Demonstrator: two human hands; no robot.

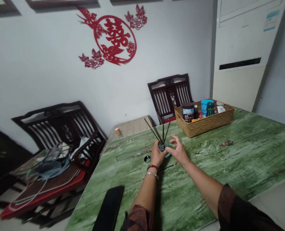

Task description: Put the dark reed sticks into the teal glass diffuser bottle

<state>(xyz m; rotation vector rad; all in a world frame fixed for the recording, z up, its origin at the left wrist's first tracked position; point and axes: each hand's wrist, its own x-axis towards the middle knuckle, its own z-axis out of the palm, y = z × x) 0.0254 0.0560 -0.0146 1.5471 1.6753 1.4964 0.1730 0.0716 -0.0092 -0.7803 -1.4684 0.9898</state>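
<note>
A reed diffuser stands on the green table, with a small bluish glass bottle (167,154) and several thin dark reed sticks (162,136) fanning out of its neck. My left hand (157,154) is closed against the bottle's left side, its fingers partly hidden behind the glass. On the other side, my right hand (178,150) is open, fingers curved and spread, with the thumb reaching to the bottle's neck; whether it touches cannot be made out. A small black ring-shaped cap (147,158) lies on the table just left of my left hand.
A wicker basket (205,125) holding jars and bottles sits at the table's back right. A black phone-like slab (110,207) lies near the front left. Dark wooden chairs (172,93) stand against the wall. An orange-capped item (117,131) rests on a patterned surface behind.
</note>
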